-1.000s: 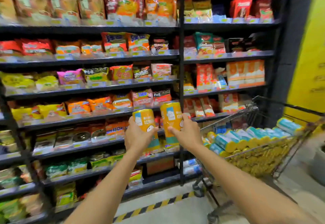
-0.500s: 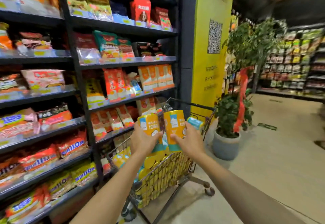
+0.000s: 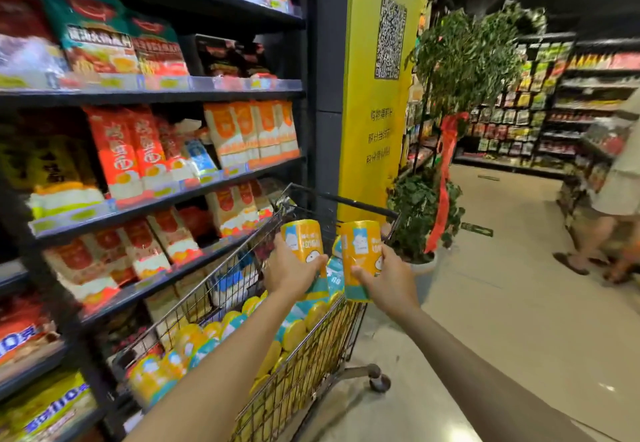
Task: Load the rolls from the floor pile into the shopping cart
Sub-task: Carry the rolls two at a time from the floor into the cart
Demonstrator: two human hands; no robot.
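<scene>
The left grip (image 3: 289, 273) was closed round the lower half of a yellow, plastic-wrapped cylindrical roll with a teal base (image 3: 302, 242). The thumb lay across its front and the roll was held upright. The right grip (image 3: 389, 280) held a second yellow and teal wrapped roll (image 3: 362, 249) in the same manner, upright with a slight lean. The two rolls were near each other without touching. Both were raised over the far end of the wire-mesh metal shopping cart (image 3: 313, 369), the right one above its right rim, just short of the black bar (image 3: 349, 201) at that end. The cart basket carried many matching yellow and teal rolls (image 3: 194, 339) lying on their sides, stacked close to the rim. The cart stood on the pale smooth floor (image 3: 502, 320), its left side just beside a dark metal shelving unit (image 3: 194, 95) stocked with red, orange and white packets. A yellow pillar bearing a QR code (image 3: 377, 112) rose beyond the cart. A leafy potted plant tied with red ribbon (image 3: 464, 60) stood beside the pillar. A person in shorts and sandals (image 3: 620, 185) stood at the right edge of the view.
</scene>
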